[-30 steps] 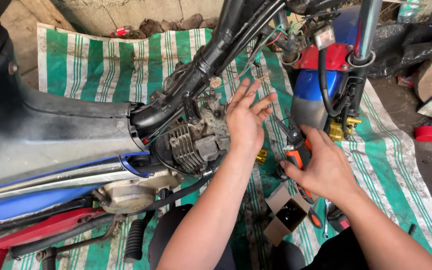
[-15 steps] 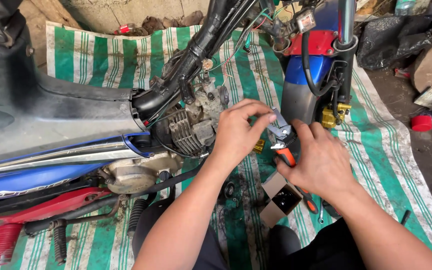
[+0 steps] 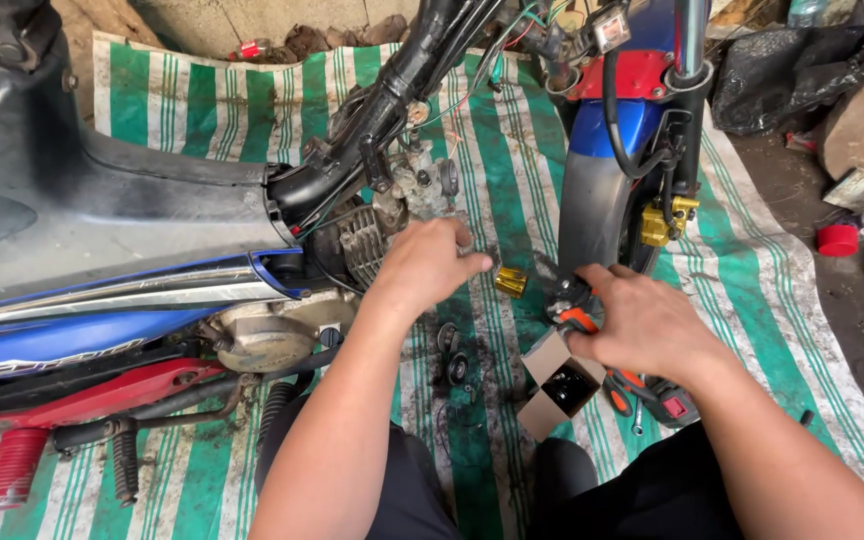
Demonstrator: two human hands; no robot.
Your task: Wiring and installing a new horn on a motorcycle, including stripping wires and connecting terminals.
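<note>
From the head camera, the left hand (image 3: 430, 262) reaches forward to the motorcycle engine (image 3: 372, 235), its fingers curled against the finned metal part. Whether those fingers pinch a small piece there cannot be told, since the knuckles hide the fingertips. Just past this hand, further from the person, sits the carburettor (image 3: 422, 185) with thin wires running up beside the black frame tube (image 3: 392, 95).

The right hand (image 3: 642, 322) is clenched around a pair of pliers (image 3: 574, 305) with orange and black handles; the dark nose of the tool pokes out toward the left hand. Between the two hands, a little ahead of the pliers, a small brass-coloured part (image 3: 510, 282) lies on the tarp. Just below the right hand, toward the person, an open cardboard box (image 3: 562, 385) rests with a dark piece inside. Near the wrist of that hand lies a red and black tool (image 3: 657, 400).

Beyond the right hand stands the front wheel (image 3: 592, 215) under a blue fender, with a gold brake caliper (image 3: 664, 222) beside it. Below the left forearm, two small dark round parts (image 3: 452, 355) lie on the green-and-white striped tarp (image 3: 202, 100). Far off to the right of the right hand, a spray can with a red cap (image 3: 857, 230) lies on the ground.
</note>
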